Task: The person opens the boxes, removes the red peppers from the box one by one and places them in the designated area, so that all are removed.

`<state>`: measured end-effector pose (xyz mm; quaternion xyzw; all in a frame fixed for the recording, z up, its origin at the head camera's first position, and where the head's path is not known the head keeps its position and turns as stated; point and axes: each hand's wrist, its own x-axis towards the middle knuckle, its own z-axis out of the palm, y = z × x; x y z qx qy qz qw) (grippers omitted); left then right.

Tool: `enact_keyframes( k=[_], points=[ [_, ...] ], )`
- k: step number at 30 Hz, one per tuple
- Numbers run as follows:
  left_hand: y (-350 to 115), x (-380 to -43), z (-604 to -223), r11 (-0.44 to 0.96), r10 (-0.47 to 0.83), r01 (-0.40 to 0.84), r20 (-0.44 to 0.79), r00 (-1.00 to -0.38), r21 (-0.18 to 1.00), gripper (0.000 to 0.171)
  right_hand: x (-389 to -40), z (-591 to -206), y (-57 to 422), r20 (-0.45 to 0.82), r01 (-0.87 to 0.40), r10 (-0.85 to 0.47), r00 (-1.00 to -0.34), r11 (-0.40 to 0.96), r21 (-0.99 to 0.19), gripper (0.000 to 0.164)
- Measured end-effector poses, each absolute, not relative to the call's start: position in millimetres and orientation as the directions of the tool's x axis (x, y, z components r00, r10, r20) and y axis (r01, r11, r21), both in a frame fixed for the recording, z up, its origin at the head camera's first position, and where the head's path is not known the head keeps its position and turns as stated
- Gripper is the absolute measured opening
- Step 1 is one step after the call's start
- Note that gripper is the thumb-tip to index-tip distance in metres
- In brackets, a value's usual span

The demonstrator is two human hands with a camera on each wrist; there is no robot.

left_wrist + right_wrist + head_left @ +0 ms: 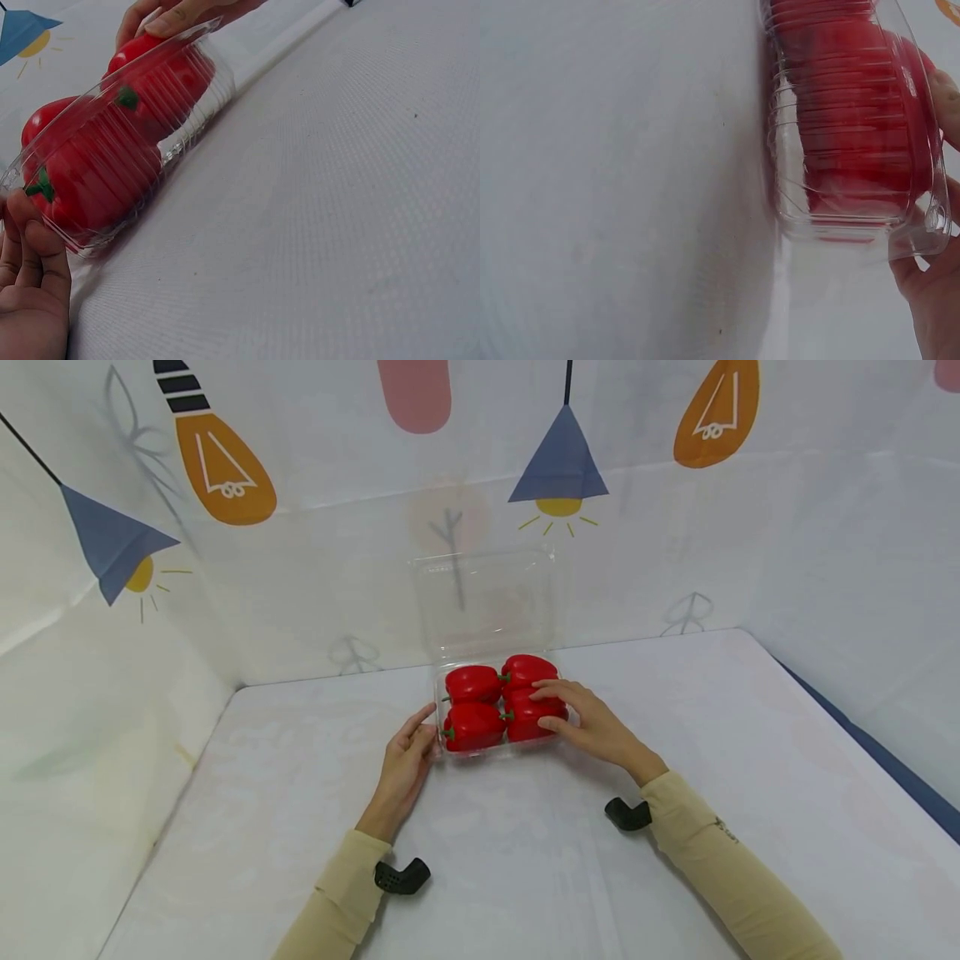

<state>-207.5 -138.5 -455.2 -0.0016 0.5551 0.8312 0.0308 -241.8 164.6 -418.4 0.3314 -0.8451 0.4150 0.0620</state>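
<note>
Several red bell peppers (475,727) with green stems sit in two rows inside a clear plastic clamshell box (491,556), whose lid stands raised at the back. At the box's left edge, my left hand (405,768) pinches the rim near the front corner; in the left wrist view its fingertips (16,206) meet the rim beside a green stem. My right hand (592,722) grips the front right pepper (525,717) from above, thumb toward the front and fingers over its top. The right wrist view shows the ribbed box wall, with the right hand (937,300) partly hidden behind its corner.
The box stands near the back edge of a table with a white cover (480,860). Behind it hangs a white curtain (315,577) printed with lamps and bulbs. A black curved piece sits at each wrist, beside the beige sleeves (720,852).
</note>
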Motion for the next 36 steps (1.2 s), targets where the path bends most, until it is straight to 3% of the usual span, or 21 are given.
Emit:
enact_keyframes(
  k=[16,24,36],
  points=[
    [-140,-206,-457,-0.376,0.055,-0.047,-0.028,-0.998,0.925,0.042,-219,-385,156,0.324,-0.548,-0.487,-0.811,0.437,-0.713,0.042],
    [-140,-206,-457,-0.382,0.057,-0.051,-0.032,-0.998,0.923,0.041,-223,-387,161,0.353,-0.56,-0.475,-0.806,0.419,-0.715,0.041],
    [-139,-207,-455,-0.369,0.053,-0.057,-0.041,-0.998,0.928,0.04,-228,-380,170,0.304,-0.458,-0.396,-0.867,0.389,-0.799,0.043]
  ],
)
